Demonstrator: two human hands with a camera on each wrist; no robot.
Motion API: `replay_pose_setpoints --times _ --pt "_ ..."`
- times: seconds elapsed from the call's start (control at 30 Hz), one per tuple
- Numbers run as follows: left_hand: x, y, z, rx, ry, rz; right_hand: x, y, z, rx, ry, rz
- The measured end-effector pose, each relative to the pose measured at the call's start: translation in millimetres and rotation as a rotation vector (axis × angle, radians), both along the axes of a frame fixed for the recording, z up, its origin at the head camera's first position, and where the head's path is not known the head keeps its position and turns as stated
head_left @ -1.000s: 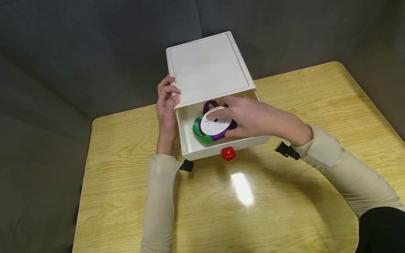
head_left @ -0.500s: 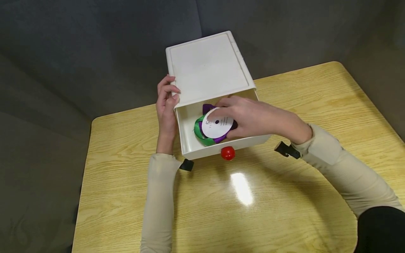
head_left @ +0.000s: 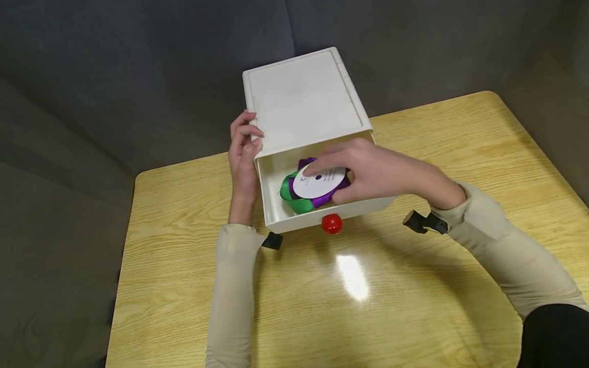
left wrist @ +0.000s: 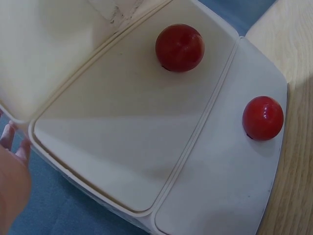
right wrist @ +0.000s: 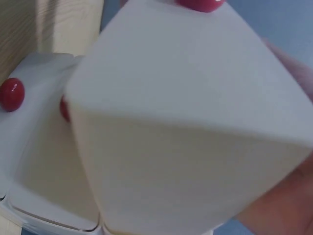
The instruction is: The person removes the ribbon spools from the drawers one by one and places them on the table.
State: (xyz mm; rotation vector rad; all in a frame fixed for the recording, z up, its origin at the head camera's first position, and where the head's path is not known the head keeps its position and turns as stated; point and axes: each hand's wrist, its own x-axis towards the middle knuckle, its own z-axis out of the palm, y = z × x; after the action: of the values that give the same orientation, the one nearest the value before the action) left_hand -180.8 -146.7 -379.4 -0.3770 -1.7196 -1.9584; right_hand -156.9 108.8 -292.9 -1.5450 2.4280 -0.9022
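Observation:
In the head view my right hand [head_left: 375, 166] reaches into the pulled-out top drawer [head_left: 299, 223] and holds a ribbon spool [head_left: 319, 183] with a white printed disc and purple ribbon. A finger lies across the disc and the thumb is at its near side. Beside and under the spool lies green ribbon [head_left: 300, 205]. My left hand [head_left: 243, 163] grips the left edge of the white drawer cabinet [head_left: 303, 97], its fingertips hooked onto the top. In the right wrist view the drawer's blurred front [right wrist: 195, 73] hides most of the right hand [right wrist: 279, 210].
A red ball knob [head_left: 332, 224] sits on the open drawer's front. Below it, shut drawers carry more red knobs [left wrist: 179, 48]. The cabinet stands at the back of a wooden table [head_left: 184, 286], close to a dark grey partition [head_left: 161, 66].
My right hand has shifted slightly to the right with the ribbon spool, whose disc has changed tilt. The purple ribbon behind it has sunk lower. My left hand stays on the cabinet.

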Motion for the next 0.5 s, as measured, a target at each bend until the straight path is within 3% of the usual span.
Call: replay_pose_setpoints --times 0.3,0.5 --pt "0.3 -2.4 -0.8 0.004 0.02 0.01 6.8 15.3 17.5 -0.085 -0.129 -0.088" --pt "1.0 -3.7 0.3 0.005 0.034 0.01 9.2 30.8 26.9 -0.203 -0.103 -0.113"
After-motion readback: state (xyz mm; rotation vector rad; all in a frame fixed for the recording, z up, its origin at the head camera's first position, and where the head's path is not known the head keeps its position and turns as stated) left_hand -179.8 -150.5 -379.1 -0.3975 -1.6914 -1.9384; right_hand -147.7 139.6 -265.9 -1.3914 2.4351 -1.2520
